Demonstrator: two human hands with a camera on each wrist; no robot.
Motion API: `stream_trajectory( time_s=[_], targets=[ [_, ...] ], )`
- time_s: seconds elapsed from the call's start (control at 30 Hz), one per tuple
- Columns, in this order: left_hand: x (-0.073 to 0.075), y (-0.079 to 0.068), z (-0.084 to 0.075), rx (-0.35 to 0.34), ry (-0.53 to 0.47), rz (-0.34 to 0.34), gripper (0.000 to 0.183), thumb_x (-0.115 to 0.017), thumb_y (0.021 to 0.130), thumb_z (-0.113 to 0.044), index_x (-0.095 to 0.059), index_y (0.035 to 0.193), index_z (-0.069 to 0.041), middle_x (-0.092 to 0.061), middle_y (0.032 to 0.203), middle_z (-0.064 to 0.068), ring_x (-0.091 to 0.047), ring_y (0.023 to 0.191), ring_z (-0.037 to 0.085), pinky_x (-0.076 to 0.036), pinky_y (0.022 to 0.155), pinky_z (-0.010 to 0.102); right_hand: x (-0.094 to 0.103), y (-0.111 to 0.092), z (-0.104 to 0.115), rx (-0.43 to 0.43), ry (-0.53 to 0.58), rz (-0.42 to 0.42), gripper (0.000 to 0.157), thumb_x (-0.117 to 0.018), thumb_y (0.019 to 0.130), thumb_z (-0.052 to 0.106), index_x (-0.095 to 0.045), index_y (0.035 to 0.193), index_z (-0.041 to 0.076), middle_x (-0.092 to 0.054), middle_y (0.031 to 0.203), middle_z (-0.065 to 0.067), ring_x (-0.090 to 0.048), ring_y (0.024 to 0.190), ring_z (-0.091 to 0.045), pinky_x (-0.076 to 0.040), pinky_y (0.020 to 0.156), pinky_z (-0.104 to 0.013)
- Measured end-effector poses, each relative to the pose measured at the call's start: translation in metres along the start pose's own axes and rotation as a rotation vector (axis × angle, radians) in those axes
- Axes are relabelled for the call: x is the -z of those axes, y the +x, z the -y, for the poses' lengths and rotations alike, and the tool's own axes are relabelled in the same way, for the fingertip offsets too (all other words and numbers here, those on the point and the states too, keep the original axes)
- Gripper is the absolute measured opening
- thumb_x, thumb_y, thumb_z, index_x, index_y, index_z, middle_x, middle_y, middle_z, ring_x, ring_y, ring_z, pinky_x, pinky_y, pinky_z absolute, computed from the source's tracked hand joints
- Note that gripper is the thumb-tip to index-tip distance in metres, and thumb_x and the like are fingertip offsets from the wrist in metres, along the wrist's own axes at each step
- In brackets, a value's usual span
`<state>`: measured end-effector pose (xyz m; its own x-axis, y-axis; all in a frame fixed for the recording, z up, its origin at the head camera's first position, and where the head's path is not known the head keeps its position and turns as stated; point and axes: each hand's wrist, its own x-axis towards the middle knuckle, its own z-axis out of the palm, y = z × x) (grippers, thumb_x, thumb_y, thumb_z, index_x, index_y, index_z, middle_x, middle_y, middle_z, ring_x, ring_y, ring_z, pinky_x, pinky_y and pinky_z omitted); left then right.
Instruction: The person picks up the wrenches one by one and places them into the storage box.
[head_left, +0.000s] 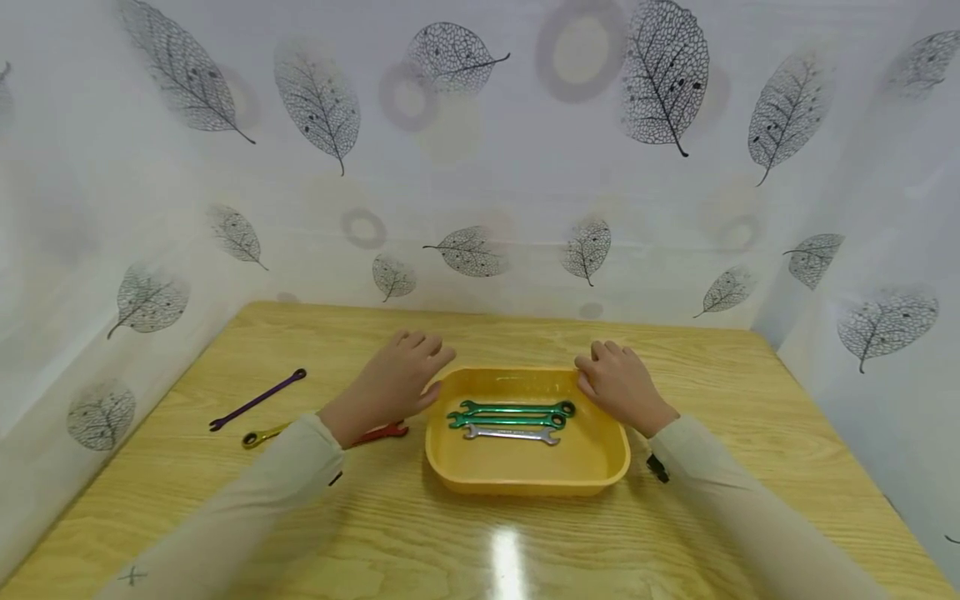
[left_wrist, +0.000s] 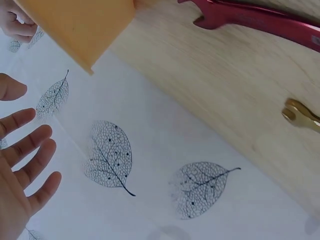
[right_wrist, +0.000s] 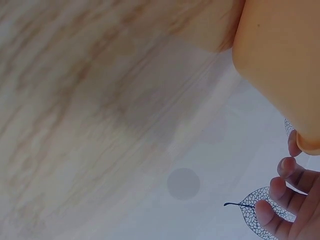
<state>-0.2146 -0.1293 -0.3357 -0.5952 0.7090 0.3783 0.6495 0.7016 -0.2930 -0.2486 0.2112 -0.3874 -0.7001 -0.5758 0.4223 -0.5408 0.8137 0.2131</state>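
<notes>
A yellow plastic tray (head_left: 525,487) stands on the table with two green ratchet wrenches (head_left: 517,409) and a silver open-end wrench (head_left: 510,434) lying side by side in it. At the tray's back right corner my right hand (head_left: 621,385) pinches the rim; the right wrist view shows a fingertip (right_wrist: 294,144) against the rim and the other fingers loosely bent. My left hand (head_left: 393,379) is held by the back left corner, its fingers (left_wrist: 35,145) spread and holding nothing. Under the left forearm lie a red wrench (head_left: 382,432) and a gold wrench (head_left: 262,435), both partly hidden.
Farther left on the wooden table (head_left: 570,550) lies a purple wrench (head_left: 258,400), slanted. A white curtain (head_left: 480,167) with leaf prints hangs along the back and both sides of the table.
</notes>
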Motion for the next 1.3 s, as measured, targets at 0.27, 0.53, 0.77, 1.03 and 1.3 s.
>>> stream_trajectory(
  time_s=[0.27,0.53,0.77,1.03,1.3],
  targets=[
    [0.009,-0.028,0.01,-0.018,-0.019,0.031,0.036,-0.07,0.079,-0.026,-0.059,0.111,-0.012,-0.06,0.099,0.004,-0.058,0.092,0.023,-0.047,0.086,0.043,-0.001,0.0,0.0,0.005,-0.004,-0.009,0.01,-0.056,0.089,0.018,-0.061,0.083,0.011,-0.046,0.071,-0.008,-0.037,0.06,-0.019,-0.031,0.056,-0.031],
    [0.016,-0.052,0.017,0.006,-0.021,0.052,0.036,-0.071,0.079,-0.026,-0.058,0.11,-0.011,-0.059,0.097,0.004,-0.057,0.091,0.023,-0.047,0.086,0.043,0.0,0.001,0.0,0.005,0.004,-0.006,0.009,-0.056,0.088,0.017,-0.06,0.082,0.011,-0.046,0.071,-0.008,-0.038,0.061,-0.02,-0.033,0.055,-0.032],
    [0.014,-0.071,0.021,-0.001,0.001,0.019,0.036,-0.073,0.076,-0.025,-0.057,0.105,-0.01,-0.057,0.092,0.004,-0.057,0.084,0.022,-0.048,0.078,0.041,0.0,0.001,0.0,0.003,-0.003,-0.011,0.008,-0.058,0.088,0.017,-0.06,0.082,0.011,-0.045,0.071,-0.008,-0.038,0.06,-0.019,-0.033,0.054,-0.031],
    [0.008,-0.088,0.025,0.07,-0.031,0.028,0.042,-0.075,0.075,-0.027,-0.057,0.11,-0.009,-0.057,0.097,0.007,-0.057,0.087,0.023,-0.049,0.077,0.042,0.0,0.0,0.001,0.004,0.006,-0.02,0.007,-0.06,0.087,0.016,-0.061,0.082,0.011,-0.045,0.071,-0.008,-0.039,0.061,-0.02,-0.034,0.054,-0.032],
    [0.006,-0.103,0.027,0.133,-0.103,0.058,0.042,-0.074,0.077,-0.028,-0.058,0.11,-0.007,-0.057,0.094,0.005,-0.055,0.082,0.018,-0.049,0.072,0.038,-0.001,0.001,0.0,-0.003,0.01,0.011,0.009,-0.057,0.089,0.017,-0.06,0.083,0.011,-0.045,0.072,-0.008,-0.039,0.061,-0.02,-0.034,0.054,-0.032]
  ],
)
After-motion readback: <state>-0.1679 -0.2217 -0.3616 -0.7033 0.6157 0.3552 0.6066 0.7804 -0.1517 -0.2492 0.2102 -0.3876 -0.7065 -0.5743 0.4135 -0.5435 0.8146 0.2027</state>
